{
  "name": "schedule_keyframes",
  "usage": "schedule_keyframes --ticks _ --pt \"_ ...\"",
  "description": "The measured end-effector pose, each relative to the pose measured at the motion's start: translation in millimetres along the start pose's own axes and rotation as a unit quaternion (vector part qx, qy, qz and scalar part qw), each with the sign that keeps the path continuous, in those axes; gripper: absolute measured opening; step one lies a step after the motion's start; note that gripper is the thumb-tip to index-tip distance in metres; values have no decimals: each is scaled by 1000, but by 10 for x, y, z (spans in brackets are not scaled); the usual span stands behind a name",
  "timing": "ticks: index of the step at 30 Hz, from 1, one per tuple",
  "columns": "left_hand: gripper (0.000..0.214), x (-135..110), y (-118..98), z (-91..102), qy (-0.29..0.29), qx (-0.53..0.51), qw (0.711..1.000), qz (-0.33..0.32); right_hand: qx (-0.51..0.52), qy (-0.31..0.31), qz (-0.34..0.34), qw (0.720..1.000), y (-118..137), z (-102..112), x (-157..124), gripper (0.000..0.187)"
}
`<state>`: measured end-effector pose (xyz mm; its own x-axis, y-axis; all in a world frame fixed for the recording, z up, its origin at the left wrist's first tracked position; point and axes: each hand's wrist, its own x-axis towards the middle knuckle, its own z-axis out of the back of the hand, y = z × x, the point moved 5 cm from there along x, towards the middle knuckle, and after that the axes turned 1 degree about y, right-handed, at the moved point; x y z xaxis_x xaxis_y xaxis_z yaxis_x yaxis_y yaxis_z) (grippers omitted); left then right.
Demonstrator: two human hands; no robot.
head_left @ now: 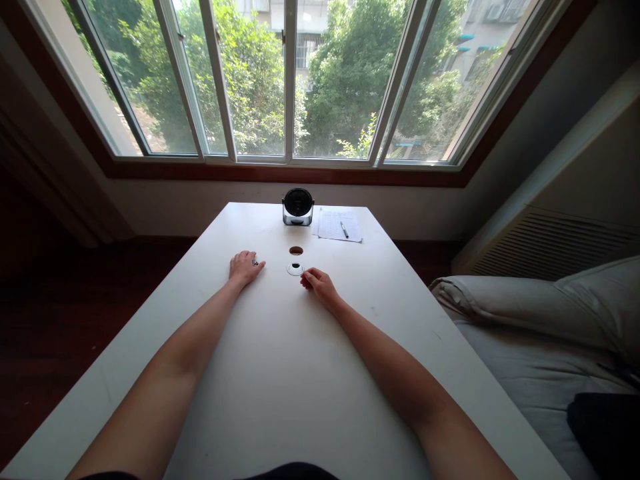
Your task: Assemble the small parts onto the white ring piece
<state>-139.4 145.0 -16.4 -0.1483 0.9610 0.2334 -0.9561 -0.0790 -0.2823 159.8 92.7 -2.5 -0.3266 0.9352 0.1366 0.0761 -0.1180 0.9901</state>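
Note:
My left hand (pixel 243 268) rests on the white table (pixel 280 373), its thumb pointing right. Between the thumb and the fingers shows a small dark-and-silver object (pixel 255 261), too small to make out. My right hand (pixel 321 287) is closed with curled fingers, the fingertips at the right rim of a round white cable-hole cover (pixel 295 269) with a dark notch. Whether the fingertips grip the rim or hold something else is hidden. Just beyond the cover is a round hole (pixel 296 251) in the tabletop.
A small black fan (pixel 298 205) stands at the table's far end. Right of it lies a printed sheet (pixel 333 227) with a pen (pixel 345 229) on top. A grey sofa (pixel 530 347) is along the right side, and a window (pixel 290 100) is ahead.

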Motion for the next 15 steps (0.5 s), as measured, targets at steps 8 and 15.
schedule_keyframes --ticks 8,15 --pt "53 -12 -2 -14 -6 11 1000 -2 -4 2 1 1000 5 -4 -6 33" --pt "49 57 58 25 -17 9 1000 17 -2 0 -3 1000 -17 -9 9 35"
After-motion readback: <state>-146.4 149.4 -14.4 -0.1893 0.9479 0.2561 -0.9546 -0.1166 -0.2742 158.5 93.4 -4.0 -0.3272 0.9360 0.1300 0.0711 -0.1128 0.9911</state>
